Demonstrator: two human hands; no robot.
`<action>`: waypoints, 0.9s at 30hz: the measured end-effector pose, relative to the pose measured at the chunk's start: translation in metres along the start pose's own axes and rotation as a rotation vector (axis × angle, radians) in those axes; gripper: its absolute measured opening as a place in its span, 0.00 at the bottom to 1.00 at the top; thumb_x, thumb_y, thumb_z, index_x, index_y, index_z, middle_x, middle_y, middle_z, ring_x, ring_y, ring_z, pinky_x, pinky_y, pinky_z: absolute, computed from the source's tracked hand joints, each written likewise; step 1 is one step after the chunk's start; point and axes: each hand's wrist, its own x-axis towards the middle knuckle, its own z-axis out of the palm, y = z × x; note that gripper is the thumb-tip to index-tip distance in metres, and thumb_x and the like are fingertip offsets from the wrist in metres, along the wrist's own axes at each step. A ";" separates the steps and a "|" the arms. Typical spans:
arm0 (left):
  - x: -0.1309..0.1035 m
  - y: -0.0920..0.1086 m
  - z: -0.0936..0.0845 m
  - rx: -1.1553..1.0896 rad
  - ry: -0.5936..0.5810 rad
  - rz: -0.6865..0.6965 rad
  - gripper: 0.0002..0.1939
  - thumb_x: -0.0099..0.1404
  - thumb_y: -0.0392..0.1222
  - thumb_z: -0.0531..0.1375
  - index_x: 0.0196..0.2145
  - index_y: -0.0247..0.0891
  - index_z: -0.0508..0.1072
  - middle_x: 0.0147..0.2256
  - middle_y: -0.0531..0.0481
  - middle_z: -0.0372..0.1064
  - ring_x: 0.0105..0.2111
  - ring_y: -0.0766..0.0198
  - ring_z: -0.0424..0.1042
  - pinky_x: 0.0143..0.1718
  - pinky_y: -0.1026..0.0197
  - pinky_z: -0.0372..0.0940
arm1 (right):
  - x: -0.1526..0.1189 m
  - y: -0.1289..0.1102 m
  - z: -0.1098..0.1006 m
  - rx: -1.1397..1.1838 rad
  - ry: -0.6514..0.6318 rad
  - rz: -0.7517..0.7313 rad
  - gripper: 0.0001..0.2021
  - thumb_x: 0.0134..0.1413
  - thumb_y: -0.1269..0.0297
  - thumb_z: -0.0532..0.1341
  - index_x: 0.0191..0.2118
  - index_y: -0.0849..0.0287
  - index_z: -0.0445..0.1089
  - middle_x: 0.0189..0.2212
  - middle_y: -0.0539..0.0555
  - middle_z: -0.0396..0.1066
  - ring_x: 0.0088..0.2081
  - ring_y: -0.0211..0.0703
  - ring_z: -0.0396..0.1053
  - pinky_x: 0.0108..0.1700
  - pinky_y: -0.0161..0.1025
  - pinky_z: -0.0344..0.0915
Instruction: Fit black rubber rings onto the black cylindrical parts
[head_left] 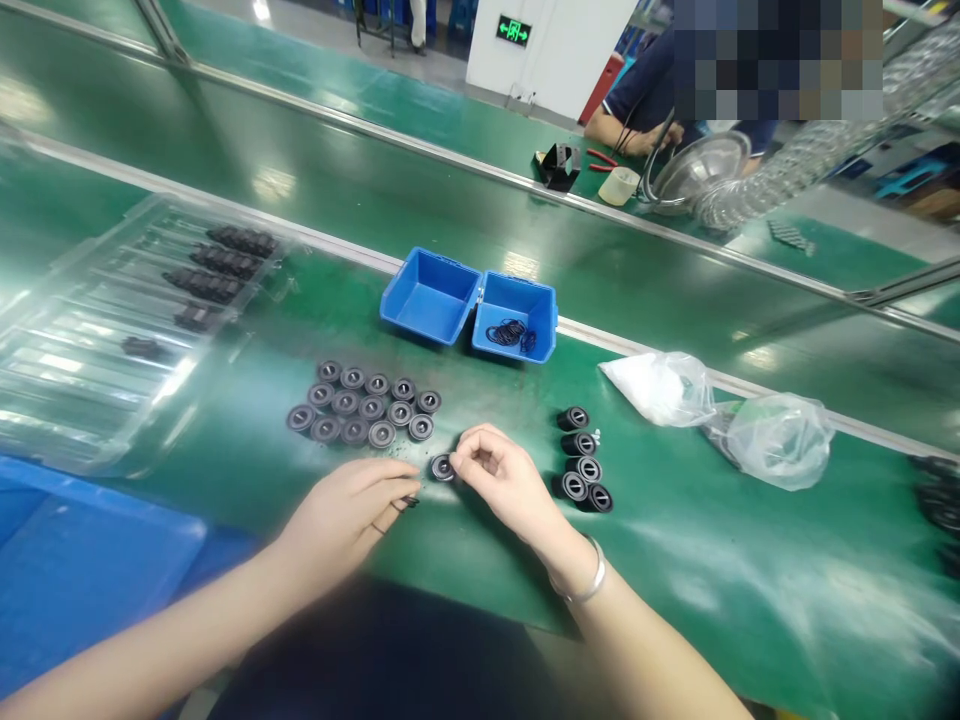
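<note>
My right hand (pixel 495 470) has thumb and fingertips pinched at the rim of a short black cylindrical part (pixel 441 467) standing on the green table. Just left of it, my left hand (pixel 356 505) has its fingers together, with thin black rings (pixel 409 502) showing at the fingertips; how many I cannot tell. Behind my left hand several similar black cylindrical parts (pixel 372 407) stand in rows, their round tops up. Another small group of black cylindrical parts (pixel 589 469) stands right of my right hand.
Two blue bins (pixel 431 290) stand behind, the right one holding black rings (pixel 510 333). A clear tray (pixel 82 330) with dark parts lies left, a blue crate (pixel 97 540) below it. Plastic bags (pixel 787 440) lie right. Across the rail, a person (pixel 637 130) works beside a flexible duct (pixel 810 150).
</note>
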 end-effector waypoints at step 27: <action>0.006 0.011 0.006 0.274 -0.190 0.333 0.16 0.69 0.30 0.49 0.43 0.32 0.76 0.52 0.41 0.73 0.55 0.57 0.69 0.66 0.51 0.46 | 0.011 0.007 0.006 0.583 -0.255 0.418 0.13 0.50 0.59 0.67 0.36 0.64 0.73 0.17 0.48 0.69 0.17 0.33 0.67 0.17 0.28 0.64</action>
